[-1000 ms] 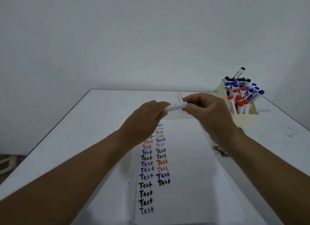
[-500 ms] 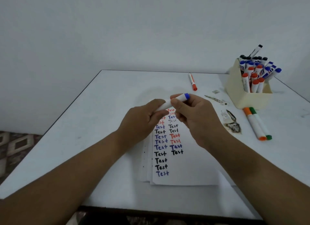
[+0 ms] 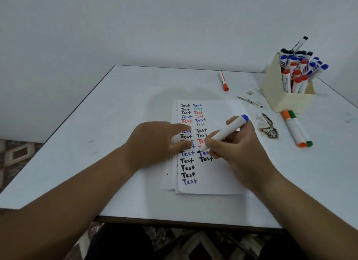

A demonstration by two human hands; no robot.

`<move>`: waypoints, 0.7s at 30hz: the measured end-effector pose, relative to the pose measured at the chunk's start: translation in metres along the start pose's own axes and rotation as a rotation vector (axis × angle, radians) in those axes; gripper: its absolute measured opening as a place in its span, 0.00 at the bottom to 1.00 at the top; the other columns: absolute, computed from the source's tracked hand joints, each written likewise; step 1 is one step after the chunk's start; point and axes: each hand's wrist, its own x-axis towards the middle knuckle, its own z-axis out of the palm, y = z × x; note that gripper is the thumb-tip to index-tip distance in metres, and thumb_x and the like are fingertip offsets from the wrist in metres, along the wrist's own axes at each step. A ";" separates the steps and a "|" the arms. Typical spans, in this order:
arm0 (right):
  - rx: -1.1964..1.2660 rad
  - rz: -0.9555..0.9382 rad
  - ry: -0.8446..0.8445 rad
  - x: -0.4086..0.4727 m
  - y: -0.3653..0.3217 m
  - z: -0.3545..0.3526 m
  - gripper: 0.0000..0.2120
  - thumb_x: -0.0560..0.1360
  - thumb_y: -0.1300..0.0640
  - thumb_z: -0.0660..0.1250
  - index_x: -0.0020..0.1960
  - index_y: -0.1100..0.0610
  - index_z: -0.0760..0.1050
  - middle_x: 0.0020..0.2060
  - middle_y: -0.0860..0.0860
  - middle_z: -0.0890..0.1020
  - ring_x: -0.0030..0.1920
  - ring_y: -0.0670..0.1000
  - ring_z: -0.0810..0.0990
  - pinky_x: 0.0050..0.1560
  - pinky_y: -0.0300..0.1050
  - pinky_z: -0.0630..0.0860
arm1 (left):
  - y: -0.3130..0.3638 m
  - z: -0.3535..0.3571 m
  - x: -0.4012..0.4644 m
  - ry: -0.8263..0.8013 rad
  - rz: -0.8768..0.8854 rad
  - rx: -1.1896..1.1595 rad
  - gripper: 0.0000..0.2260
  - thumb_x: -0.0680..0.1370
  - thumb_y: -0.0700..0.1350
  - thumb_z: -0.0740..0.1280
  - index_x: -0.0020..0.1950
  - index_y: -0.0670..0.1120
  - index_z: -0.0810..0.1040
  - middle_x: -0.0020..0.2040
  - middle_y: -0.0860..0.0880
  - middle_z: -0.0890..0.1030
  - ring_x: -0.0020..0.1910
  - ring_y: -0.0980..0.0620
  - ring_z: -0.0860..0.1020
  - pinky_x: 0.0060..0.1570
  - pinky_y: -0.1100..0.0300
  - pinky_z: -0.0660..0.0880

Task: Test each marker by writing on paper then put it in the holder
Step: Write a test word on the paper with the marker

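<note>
Right hand point(image 3: 240, 147) grips the marker point(image 3: 224, 132), tip on paper point(image 3: 217, 174); left hand point(image 3: 155, 143) presses it flat

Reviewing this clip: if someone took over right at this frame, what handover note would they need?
Right hand grips the blue-ended marker, tip down at the paper. Left hand rests flat on the paper's left side.
The holder at far right already stands full of markers.
Done: two columns of "Test" written.
Left: finish this marker and put it in the holder, then the orange marker and green marker lying beside the holder, and the red marker near the far edge.
</note>
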 end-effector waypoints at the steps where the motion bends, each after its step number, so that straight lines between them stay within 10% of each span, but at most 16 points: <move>1: -0.031 -0.017 0.015 -0.002 0.003 -0.002 0.17 0.73 0.67 0.74 0.56 0.58 0.70 0.40 0.58 0.84 0.37 0.53 0.82 0.40 0.42 0.78 | 0.000 0.001 0.000 -0.004 0.003 0.017 0.22 0.75 0.73 0.57 0.65 0.68 0.73 0.34 0.61 0.71 0.39 0.60 0.72 0.37 0.61 0.65; 6: -0.203 -0.055 0.023 -0.008 0.007 -0.003 0.06 0.72 0.62 0.77 0.41 0.55 0.81 0.34 0.53 0.84 0.36 0.52 0.81 0.42 0.47 0.80 | -0.001 0.002 0.000 -0.010 -0.007 0.018 0.23 0.74 0.74 0.56 0.64 0.68 0.75 0.35 0.62 0.70 0.41 0.60 0.72 0.38 0.61 0.65; 21: -0.391 -0.062 -0.011 -0.012 0.007 0.001 0.05 0.72 0.56 0.77 0.40 0.52 0.81 0.35 0.48 0.83 0.36 0.45 0.79 0.39 0.37 0.76 | 0.000 0.001 -0.001 -0.033 -0.029 -0.019 0.23 0.74 0.74 0.58 0.63 0.67 0.76 0.36 0.62 0.71 0.40 0.58 0.73 0.39 0.59 0.68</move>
